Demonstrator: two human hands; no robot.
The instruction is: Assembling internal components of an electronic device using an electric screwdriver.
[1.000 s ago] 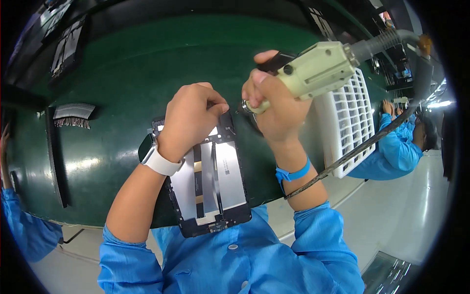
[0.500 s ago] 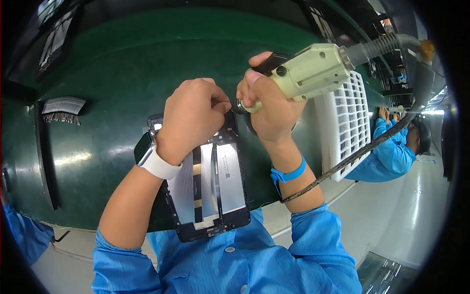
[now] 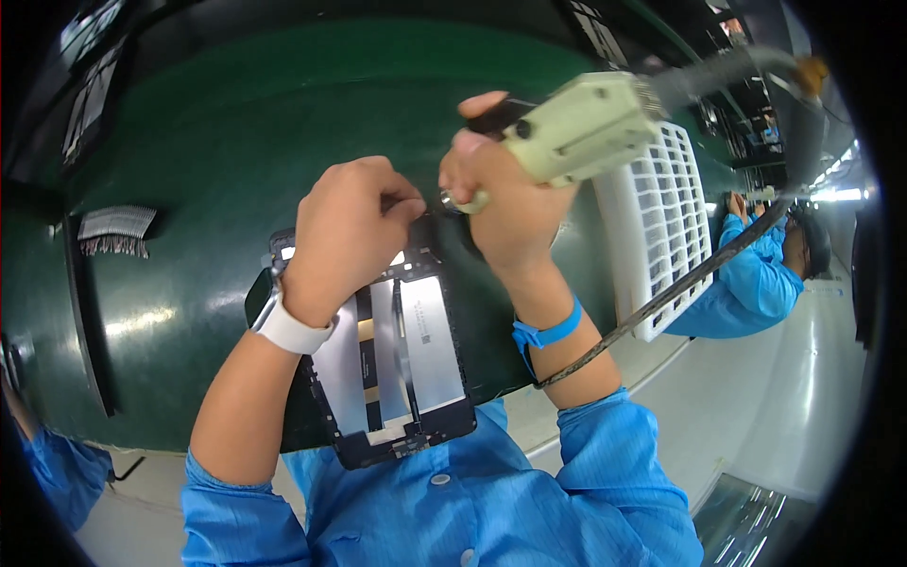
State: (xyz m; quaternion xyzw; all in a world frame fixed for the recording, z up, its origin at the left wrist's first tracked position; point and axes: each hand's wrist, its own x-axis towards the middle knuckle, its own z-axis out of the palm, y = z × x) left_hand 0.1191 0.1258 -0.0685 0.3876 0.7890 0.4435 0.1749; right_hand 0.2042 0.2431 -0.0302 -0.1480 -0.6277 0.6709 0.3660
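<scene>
An opened tablet (image 3: 437, 312), black-framed with silver panels and a ribbon cable inside, lies at the table's near edge, its lower end toward my body. My left hand (image 3: 354, 227) is over its far end, thumb and fingers pinched together near the far right corner. Whatever they hold, if anything, is hidden. My right hand (image 3: 515, 203) grips a pale green electric screwdriver (image 3: 581, 128), fingers wrapped round it below a black lever. Its metal collar (image 3: 448, 199) is just right of my left fingertips, apart from them. The tool is smeared by motion, and its bit cannot be made out.
A white plastic grid rack (image 3: 652, 227) stands right of my right hand. The tool's hose and a dark cable (image 3: 661, 307) cross the right side. Toothed strips (image 3: 118, 227) lie at the left beside a dark rail (image 3: 85, 321). A co-worker's blue sleeve (image 3: 756, 283) is at the right.
The whole view has turned slightly. Both hands, the screwdriver and the tablet appear a little further left. My left fingers stay pinched, and my right hand still grips the tool.
</scene>
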